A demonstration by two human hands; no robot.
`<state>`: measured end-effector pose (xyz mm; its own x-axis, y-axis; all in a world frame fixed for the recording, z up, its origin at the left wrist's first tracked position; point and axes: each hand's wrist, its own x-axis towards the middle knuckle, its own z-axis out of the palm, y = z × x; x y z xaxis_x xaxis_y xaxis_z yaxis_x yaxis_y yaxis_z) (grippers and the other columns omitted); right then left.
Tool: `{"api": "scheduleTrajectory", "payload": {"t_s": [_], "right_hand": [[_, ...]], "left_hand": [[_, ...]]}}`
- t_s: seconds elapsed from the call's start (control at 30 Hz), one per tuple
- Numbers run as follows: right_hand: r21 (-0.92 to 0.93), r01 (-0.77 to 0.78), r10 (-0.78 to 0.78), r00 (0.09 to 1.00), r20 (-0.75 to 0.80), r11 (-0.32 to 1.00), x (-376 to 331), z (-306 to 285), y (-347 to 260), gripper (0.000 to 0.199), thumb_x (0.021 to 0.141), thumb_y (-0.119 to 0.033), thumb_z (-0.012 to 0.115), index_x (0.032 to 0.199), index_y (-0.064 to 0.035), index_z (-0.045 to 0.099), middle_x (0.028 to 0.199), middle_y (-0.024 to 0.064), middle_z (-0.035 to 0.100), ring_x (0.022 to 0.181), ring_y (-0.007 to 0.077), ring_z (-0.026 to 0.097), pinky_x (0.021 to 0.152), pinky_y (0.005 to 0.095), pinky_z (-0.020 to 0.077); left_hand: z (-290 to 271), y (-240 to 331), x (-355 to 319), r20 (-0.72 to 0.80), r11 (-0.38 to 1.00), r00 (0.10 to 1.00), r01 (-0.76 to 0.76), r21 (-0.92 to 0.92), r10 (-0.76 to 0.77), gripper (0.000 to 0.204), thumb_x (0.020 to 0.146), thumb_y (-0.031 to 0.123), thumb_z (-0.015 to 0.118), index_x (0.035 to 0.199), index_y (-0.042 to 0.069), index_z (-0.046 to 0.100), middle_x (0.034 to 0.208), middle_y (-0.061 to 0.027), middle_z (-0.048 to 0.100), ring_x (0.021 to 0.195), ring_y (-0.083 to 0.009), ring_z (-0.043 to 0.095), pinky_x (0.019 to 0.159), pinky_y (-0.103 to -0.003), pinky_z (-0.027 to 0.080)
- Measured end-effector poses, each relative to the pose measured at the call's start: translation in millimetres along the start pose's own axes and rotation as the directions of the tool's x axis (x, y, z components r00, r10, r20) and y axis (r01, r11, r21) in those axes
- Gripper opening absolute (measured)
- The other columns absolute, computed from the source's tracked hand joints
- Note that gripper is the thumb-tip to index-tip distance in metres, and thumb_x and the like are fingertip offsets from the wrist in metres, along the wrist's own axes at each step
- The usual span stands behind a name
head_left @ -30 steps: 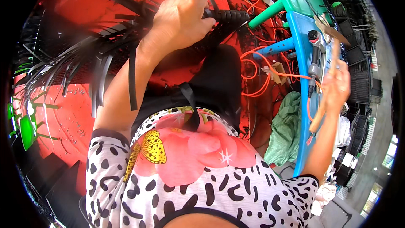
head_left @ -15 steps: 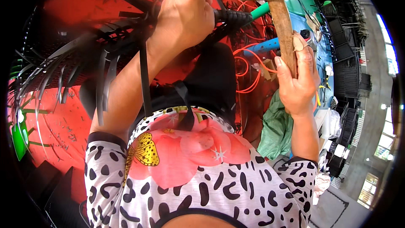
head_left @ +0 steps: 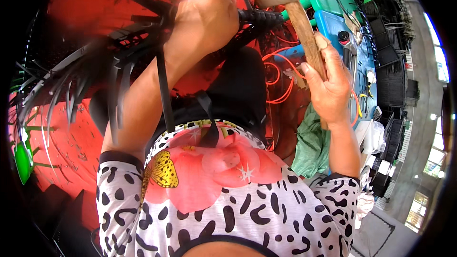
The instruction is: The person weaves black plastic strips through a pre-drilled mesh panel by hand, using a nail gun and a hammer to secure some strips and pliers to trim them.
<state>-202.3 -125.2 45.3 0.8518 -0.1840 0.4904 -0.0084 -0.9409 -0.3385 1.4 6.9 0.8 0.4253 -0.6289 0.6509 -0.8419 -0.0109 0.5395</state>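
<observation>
My right hand (head_left: 331, 83) is closed round the wooden handle of a hammer (head_left: 304, 26), its worn head raised above a black-wrapped bar (head_left: 262, 17). At the upper middle, my left hand (head_left: 207, 16) is curled into a fist against a black woven piece (head_left: 128, 50). What its fingers pinch is hidden behind the hand. A long flat black strip (head_left: 163, 90) hangs down past my left wrist. More loose strips (head_left: 71, 83) fan out from the woven piece on the left, blurred in places.
Black offcuts are scattered on the red floor (head_left: 66, 147). Orange hose (head_left: 281, 97) loops beside a blue cylinder (head_left: 290, 53). A green sack (head_left: 309, 143) lies near my right forearm. Tools rest by a blue container (head_left: 328, 28). Stacked black woven goods (head_left: 392, 83) stand far right.
The hammer has swung left and slightly down, its head now closer to my left hand. My right hand has shifted a little left. My left hand has barely moved.
</observation>
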Motion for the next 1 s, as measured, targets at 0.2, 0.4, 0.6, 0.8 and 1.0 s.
{"api": "scheduleTrajectory", "payload": {"t_s": [0.2, 0.4, 0.6, 0.8, 1.0], "right_hand": [[0.688, -0.325, 0.544, 0.831, -0.121, 0.649, -42, -19, 46, 0.051, 0.078, 0.004, 0.058, 0.124, 0.0053, 0.037, 0.079, 0.0073, 0.055, 0.058, 0.0092, 0.052, 0.053, 0.0216, 0.0435], [0.461, -0.74, 0.868, 0.366, -0.336, 0.49, -123, -75, 134, 0.041, 0.08, -0.002, 0.059, 0.118, 0.0014, 0.044, 0.074, 0.0067, 0.058, 0.055, 0.0115, 0.054, 0.046, 0.024, 0.0427], [0.252, -0.932, 0.894, 0.133, -0.427, 0.259, -227, -134, 234, 0.031, 0.078, 0.003, 0.054, 0.109, -0.0006, 0.051, 0.076, 0.007, 0.059, 0.055, 0.0113, 0.055, 0.045, 0.0242, 0.0428], [0.183, -0.876, 0.884, 0.4, -0.243, 0.446, -305, -149, 292, 0.033, 0.079, -0.007, 0.057, 0.112, -0.0071, 0.057, 0.08, 0.0117, 0.064, 0.069, 0.0183, 0.061, 0.061, 0.0302, 0.0462], [-0.587, -0.782, 0.689, 0.543, -0.479, 0.209, -304, -177, 329, 0.028, 0.085, -0.02, 0.049, 0.11, -0.0135, 0.059, 0.101, 0.0152, 0.063, 0.094, 0.034, 0.059, 0.08, 0.0422, 0.0462]], "left_hand": [[11, -2, 8, 0.156, 0.919, 0.922, 0.314, 0.239, -0.355, 0.033, 0.082, 0.016, 0.056, 0.114, 0.009, 0.054, 0.081, -0.0119, 0.065, 0.073, -0.0276, 0.062, 0.066, -0.035, 0.048], [17, -10, 9, 0.173, 0.953, 0.938, 0.304, 0.001, -0.3, 0.048, 0.082, 0.007, 0.055, 0.128, 0.005, 0.044, 0.09, -0.0117, 0.064, 0.08, -0.0158, 0.059, 0.072, -0.027, 0.045], [12, -3, 3, 0.129, 0.956, 0.955, 0.28, -0.085, -0.268, 0.053, 0.079, -0.003, 0.056, 0.13, 0.004, 0.041, 0.095, -0.0078, 0.061, 0.082, -0.0144, 0.059, 0.078, -0.026, 0.046], [8, -4, 4, 0.127, 0.904, 0.921, 0.387, -0.182, -0.369, 0.06, 0.076, -0.01, 0.052, 0.133, 0.002, 0.038, 0.097, -0.0073, 0.06, 0.088, -0.0132, 0.058, 0.082, -0.025, 0.045], [8, -10, 5, 0.153, 0.878, 0.912, 0.407, -0.252, -0.379, 0.061, 0.076, -0.012, 0.05, 0.134, 0.0, 0.035, 0.097, -0.0081, 0.059, 0.088, -0.0126, 0.056, 0.083, -0.023, 0.043]]}}
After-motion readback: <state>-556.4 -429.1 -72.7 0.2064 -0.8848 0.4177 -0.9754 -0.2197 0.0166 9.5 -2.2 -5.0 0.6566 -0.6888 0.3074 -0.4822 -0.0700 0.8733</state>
